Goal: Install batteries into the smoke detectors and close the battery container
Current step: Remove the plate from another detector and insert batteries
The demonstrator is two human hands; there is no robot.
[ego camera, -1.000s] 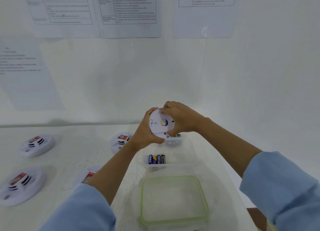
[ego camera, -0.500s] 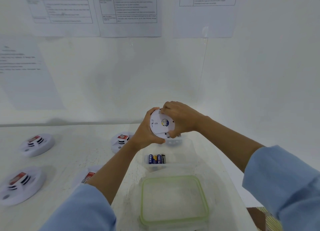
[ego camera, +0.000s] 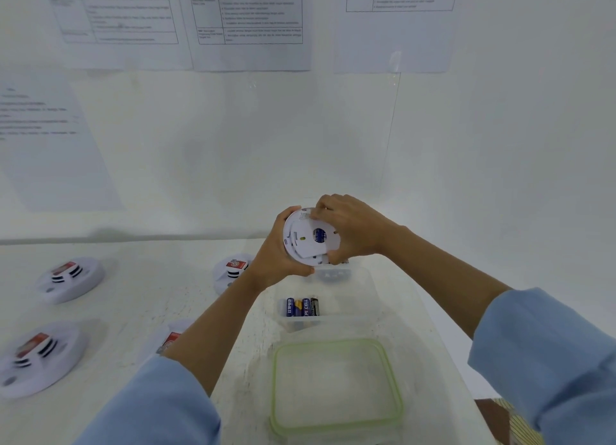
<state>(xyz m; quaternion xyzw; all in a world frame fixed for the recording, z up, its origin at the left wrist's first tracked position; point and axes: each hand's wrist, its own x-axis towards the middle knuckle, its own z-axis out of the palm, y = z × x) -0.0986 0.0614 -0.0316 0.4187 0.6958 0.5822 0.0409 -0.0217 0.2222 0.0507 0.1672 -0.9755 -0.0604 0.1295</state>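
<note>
Slightly turned now, the detector (ego camera: 308, 236) hangs near the right edge of the table (ego camera: 133, 298); left hand (ego camera: 278, 261) fingers curl round its rim, right hand (ego camera: 355, 231) pinches it.

At frame centre the held smoke detector (ego camera: 308, 236) is white with a dark blue round sticker. Batteries (ego camera: 302, 307) below are blue, yellow and black. The lid (ego camera: 335, 389) at bottom has a pale green rim; the sleeves (ego camera: 550, 361) are light blue.

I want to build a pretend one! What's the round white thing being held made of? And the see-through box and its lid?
The smoke detector looks like smooth, matte white hard plastic, with crisp moulded edges. The box seems clear plastic: the batteries show through its wall. The lid looks clear plastic too; its green rim is probably a rubbery seal.
</note>
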